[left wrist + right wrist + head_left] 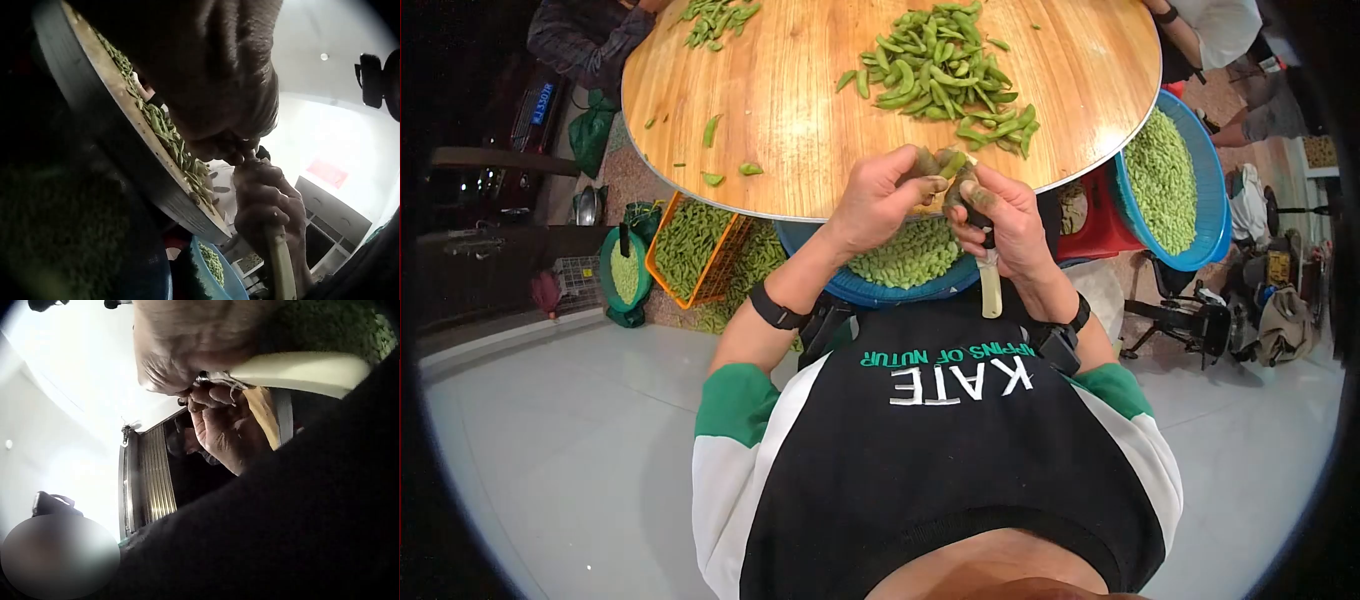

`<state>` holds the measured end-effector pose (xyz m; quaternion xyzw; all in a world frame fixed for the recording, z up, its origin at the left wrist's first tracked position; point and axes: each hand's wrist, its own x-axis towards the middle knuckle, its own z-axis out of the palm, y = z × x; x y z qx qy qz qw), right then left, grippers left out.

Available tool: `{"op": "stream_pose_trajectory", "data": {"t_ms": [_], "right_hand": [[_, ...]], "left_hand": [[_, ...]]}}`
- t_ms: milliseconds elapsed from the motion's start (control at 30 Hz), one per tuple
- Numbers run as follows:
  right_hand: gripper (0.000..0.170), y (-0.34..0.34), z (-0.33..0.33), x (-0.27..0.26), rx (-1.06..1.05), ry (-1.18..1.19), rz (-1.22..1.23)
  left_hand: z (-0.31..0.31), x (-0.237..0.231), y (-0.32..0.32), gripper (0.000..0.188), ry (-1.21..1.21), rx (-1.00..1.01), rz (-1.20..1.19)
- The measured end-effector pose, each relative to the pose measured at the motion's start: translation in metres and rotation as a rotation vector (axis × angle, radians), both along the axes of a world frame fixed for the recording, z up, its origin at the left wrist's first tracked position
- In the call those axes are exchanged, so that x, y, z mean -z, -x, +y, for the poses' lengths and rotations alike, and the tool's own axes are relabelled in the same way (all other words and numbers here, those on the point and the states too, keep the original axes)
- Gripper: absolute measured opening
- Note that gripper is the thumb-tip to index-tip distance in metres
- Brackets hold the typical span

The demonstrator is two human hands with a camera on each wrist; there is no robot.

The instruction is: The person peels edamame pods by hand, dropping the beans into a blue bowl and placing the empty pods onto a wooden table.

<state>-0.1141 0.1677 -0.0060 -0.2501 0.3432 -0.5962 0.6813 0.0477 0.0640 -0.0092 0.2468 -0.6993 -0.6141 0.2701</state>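
Observation:
Above the near table edge in the head view, my left hand [878,200] pinches a green pod [950,168] between thumb and fingers. My right hand [1008,218] is close beside it, fingers curled round a tool with a pale handle [991,290] that sticks out below the palm. The tool's working end is hidden between the hands. In the left wrist view the right hand [265,200] grips the same handle [281,262]. The right wrist view shows the handle [306,370] under the right hand [200,340], with the left hand [228,431] opposite.
A pile of pods [945,65] lies on the round wooden table [790,110]. Shelled beans fill a blue basin [1222,215] at right and another under my hands. An orange crate [662,235] of pods stands at left. Other people sit at the far side.

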Motion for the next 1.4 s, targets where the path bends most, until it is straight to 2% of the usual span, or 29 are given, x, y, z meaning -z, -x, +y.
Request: {"op": "stream_pose_trajectory", "data": {"t_ms": [67,133,167,233,367,433,467,500,567,600,700,767,867,1000,1067,1100,1167,1200,1233,1300,1333,1400], "right_hand": [[0.019,0.001,-0.001,0.002,0.008,-0.028,-0.035],[0.017,0.006,-0.003,0.007,-0.129,-0.017,-0.341],[0.017,0.006,-0.003,0.008,-0.132,-0.019,-0.341],[0.019,0.007,-0.004,0.011,-0.251,0.024,-0.455],[0.025,0.007,-0.009,0.022,-0.233,-0.007,-0.608],[0.031,0.002,-0.010,0.018,-0.090,-0.156,-0.552],[0.035,0.001,-0.009,0.015,-0.129,-0.113,-0.566],[0.035,0.000,-0.009,0.016,-0.131,-0.116,-0.568],[0.034,-0.002,-0.010,0.017,-0.154,-0.131,-0.622],[0.034,-0.002,-0.010,0.016,-0.158,-0.130,-0.622],[0.035,-0.004,-0.008,0.017,-0.130,-0.097,-0.522],[0.030,-0.004,-0.007,0.018,-0.097,-0.086,-0.384],[0.025,0.002,-0.007,0.015,-0.117,-0.062,-0.330],[0.023,0.003,-0.003,0.018,-0.115,-0.068,-0.327],[0.023,-0.002,-0.004,0.022,0.067,-0.047,0.266],[0.023,-0.005,-0.004,0.019,0.069,-0.046,0.267],[0.028,-0.010,-0.005,0.013,0.308,0.161,0.859],[0.036,-0.008,-0.007,0.021,0.362,0.274,1.033],[0.036,-0.004,-0.009,0.025,0.360,0.274,1.031],[0.041,0.004,-0.013,0.026,0.324,0.491,1.200],[0.041,0.003,-0.012,0.024,0.327,0.495,1.201],[0.041,0.000,-0.008,0.015,0.303,0.562,1.332]], "left_hand": [[-0.004,0.000,-0.001,0.007,-0.094,0.033,0.057],[-0.011,0.002,-0.006,0.007,-0.570,0.175,0.104],[-0.009,0.003,-0.006,0.007,-0.571,0.171,0.105],[-0.004,0.003,-0.005,0.005,-0.923,0.259,0.312],[-0.003,0.009,0.000,0.006,-0.997,0.187,0.329],[0.001,0.011,0.002,0.016,0.505,-0.113,-0.074],[0.005,0.011,0.001,0.016,0.675,-0.162,-0.085],[0.005,0.010,0.000,0.016,0.672,-0.164,-0.087],[0.006,0.007,-0.003,0.012,0.963,-0.167,-0.172],[0.006,0.005,-0.004,0.012,0.964,-0.170,-0.173],[0.012,-0.001,-0.003,0.006,0.821,-0.165,-0.158],[0.017,-0.005,0.000,0.010,-0.275,-0.086,0.048],[0.014,0.000,-0.003,0.019,-0.151,-0.043,-0.039],[0.016,0.003,-0.004,0.019,-0.125,-0.070,-0.072],[0.017,-0.003,0.000,0.018,-0.018,-0.095,-0.224],[0.020,-0.003,0.001,0.018,-0.016,-0.093,-0.223],[0.025,0.000,0.002,0.015,0.131,-0.104,-0.303],[0.027,-0.002,0.003,0.012,0.283,-0.135,-0.316],[0.028,-0.005,0.002,0.012,0.281,-0.136,-0.319],[0.028,-0.015,0.001,0.013,0.258,-0.074,-0.395],[0.029,-0.014,0.000,0.013,0.263,-0.075,-0.393],[0.032,-0.009,-0.002,0.013,0.438,-0.047,-0.379]]}}
